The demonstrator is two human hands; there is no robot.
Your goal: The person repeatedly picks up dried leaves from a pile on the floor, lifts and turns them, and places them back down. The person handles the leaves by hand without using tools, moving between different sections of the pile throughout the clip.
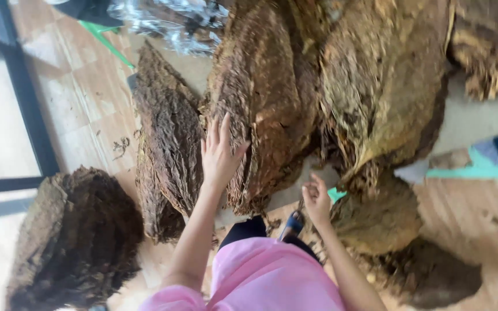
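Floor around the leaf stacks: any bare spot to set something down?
Bare tiled floor lies left of the tall dark leaf stack, above the low dark pile. Wooden floor at right is also free. Crowded in the middle, where the left hand lies on the brown leaf bundle.

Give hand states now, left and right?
Left hand: open, fingers spread flat on the middle leaf pile.
Right hand: loosely curled, apparently empty.
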